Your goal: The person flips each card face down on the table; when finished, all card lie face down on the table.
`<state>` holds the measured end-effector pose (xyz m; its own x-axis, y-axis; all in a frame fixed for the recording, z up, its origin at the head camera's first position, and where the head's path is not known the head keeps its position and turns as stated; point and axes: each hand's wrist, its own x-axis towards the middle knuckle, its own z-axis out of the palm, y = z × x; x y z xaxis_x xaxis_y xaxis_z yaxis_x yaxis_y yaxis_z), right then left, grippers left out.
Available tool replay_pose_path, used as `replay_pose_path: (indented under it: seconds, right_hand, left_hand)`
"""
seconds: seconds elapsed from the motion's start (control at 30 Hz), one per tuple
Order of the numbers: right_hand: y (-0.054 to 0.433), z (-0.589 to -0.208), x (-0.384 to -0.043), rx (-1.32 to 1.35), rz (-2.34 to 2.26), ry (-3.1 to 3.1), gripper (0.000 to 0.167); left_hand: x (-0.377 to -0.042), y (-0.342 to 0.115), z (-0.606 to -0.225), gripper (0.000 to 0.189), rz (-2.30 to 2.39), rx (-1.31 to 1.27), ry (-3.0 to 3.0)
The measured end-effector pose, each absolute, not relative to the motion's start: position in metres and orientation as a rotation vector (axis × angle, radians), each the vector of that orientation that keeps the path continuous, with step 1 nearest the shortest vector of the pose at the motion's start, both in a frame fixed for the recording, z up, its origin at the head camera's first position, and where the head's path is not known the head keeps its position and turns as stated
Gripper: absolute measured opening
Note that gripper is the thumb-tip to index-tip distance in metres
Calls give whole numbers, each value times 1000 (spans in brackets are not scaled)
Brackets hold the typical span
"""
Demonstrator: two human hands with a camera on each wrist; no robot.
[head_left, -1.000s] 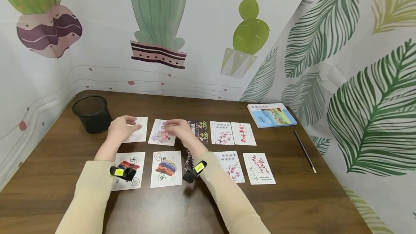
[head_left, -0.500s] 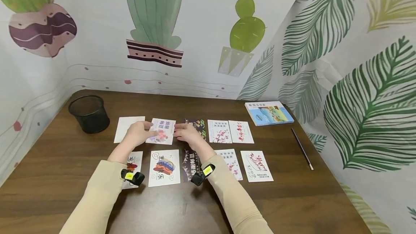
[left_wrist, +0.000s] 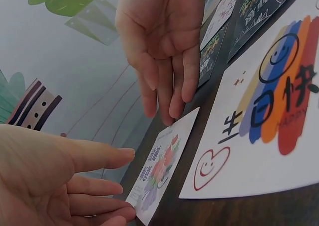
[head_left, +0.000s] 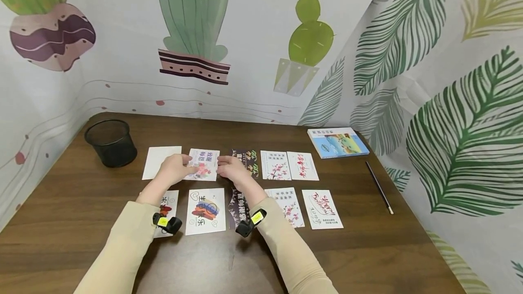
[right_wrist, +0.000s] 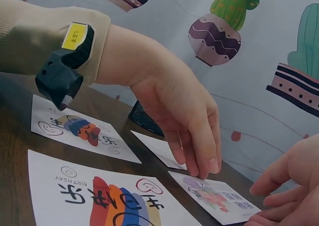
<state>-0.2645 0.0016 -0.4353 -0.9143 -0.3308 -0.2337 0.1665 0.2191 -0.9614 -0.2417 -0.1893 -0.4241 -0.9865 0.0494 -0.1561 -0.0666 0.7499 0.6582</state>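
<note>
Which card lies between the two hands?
The flower card with purple lettering, second from left in the far row: only it has the left hand and right hand at opposite sides.

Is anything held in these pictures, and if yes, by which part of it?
Nothing appears gripped: the flower card lies on the table, with the left hand at its left edge and the right hand at its right, fingers mostly straight.

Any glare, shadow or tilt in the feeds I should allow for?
Head: pale glare on the table between left sleeve and right sleeve, dark shadow along both; left wrist: strongly tilted, flower card steeply foreshortened; right wrist: also tilted, that card's lettering looks soft.
</note>
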Motion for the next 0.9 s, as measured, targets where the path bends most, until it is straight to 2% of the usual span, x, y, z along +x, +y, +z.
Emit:
replay_pose_path:
  seconds: [0.17,0.43,0.7,0.9]
  right_hand:
    - [-3,-438,-266,-149,-1853,2113,55]
    - [-14,-446,-269,-60,-1994,2006,72]
    - [-25,-450,-271,-86,-1980,1889,59]
    - [-26,-450,-270,-49,-2034,1884,59]
  left_hand:
    - [-241,-190,-425,57,1046,7,2786]
    - [-242,-190,-425,57,1060,9,2778]
    - [-241,-190,-423,58,1082,-3,2785]
    - [-238,-186,-418,54,1131,-23,2860]
